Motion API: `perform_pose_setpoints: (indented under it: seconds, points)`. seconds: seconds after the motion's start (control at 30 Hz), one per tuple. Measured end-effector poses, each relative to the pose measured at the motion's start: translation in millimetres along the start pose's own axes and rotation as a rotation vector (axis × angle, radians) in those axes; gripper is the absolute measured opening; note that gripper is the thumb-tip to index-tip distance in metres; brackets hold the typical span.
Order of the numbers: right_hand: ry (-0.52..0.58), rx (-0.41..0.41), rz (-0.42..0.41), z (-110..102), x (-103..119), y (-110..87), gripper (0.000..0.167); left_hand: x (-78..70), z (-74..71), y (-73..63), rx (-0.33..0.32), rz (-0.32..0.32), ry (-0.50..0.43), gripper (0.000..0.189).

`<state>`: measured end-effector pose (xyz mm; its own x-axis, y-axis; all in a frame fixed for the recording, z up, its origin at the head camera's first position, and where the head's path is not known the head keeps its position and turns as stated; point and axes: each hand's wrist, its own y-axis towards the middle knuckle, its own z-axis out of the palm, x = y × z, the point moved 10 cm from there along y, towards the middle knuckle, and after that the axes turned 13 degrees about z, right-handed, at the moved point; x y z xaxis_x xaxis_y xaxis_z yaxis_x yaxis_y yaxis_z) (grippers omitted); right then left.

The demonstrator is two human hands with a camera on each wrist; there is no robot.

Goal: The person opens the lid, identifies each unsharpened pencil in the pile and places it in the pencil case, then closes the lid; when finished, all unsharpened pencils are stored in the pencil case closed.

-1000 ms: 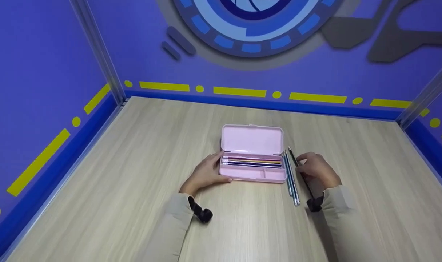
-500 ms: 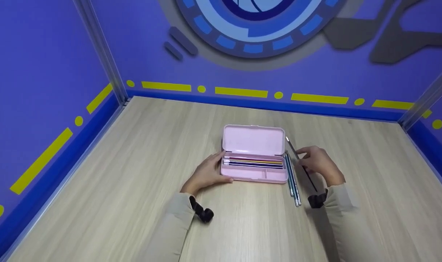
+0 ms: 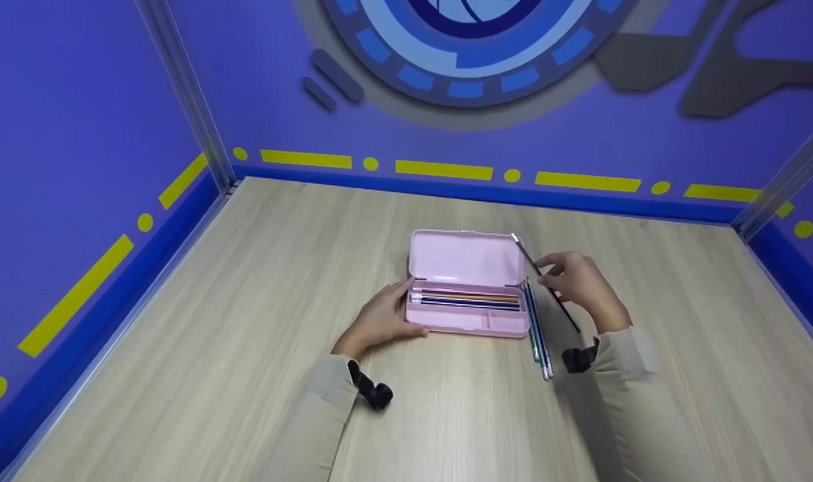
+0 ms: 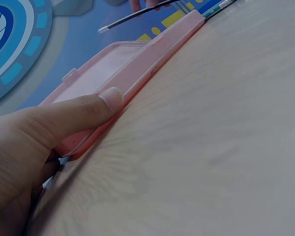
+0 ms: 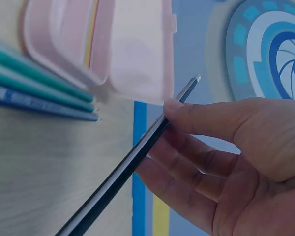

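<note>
A pink pencil case (image 3: 454,320) lies on the table with its lid raised at the back. My left hand (image 3: 377,318) grips the case's left end; in the left wrist view the thumb presses its front wall (image 4: 137,81). Several pencils (image 3: 466,300) lie side by side in the rear compartment, while the front ones hold nothing. My right hand (image 3: 580,284) pinches a black pencil (image 5: 110,184) between thumb and fingers, raised and slanting at the case's right. Teal and blue pencils (image 3: 538,335) lie on the table along the case's right side, left of that hand.
The wooden table (image 3: 279,268) is bounded by blue printed walls (image 3: 178,120) at the back and sides. Black wrist cameras (image 3: 377,396) stick out below both hands. The raised lid (image 3: 466,258) stands behind the compartments.
My right hand has lifted the black pencil off the table and brought it up and leftward, so its tip now overlaps the lid's right edge. The left hand stays on the case.
</note>
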<state>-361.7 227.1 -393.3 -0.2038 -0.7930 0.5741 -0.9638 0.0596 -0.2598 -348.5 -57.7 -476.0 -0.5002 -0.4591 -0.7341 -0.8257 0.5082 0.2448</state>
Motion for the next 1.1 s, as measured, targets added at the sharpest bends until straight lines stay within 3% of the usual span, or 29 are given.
perform_pose_setpoints:
  seconds: [0.23,0.43,0.57,0.8,1.1]
  points:
    - [-0.053,-0.051,-0.177,4,35,-2.3,0.026,3.0,3.4,-0.8,0.010,-0.023,-0.004,0.105]
    - [-0.088,-0.041,-0.274,17,63,-1.2,0.021,4.0,2.1,-0.7,0.006,-0.019,-0.015,0.105]
    - [-0.118,-0.025,-0.306,27,79,-2.5,0.019,1.7,-0.1,0.0,0.000,-0.006,-0.013,0.104]
    - [-0.168,0.036,-0.292,46,93,-3.4,0.022,0.7,1.7,1.0,0.006,-0.003,-0.004,0.105]
    - [-0.225,0.039,-0.405,66,108,-7.3,0.027,3.4,1.1,0.4,-0.007,-0.016,-0.015,0.104]
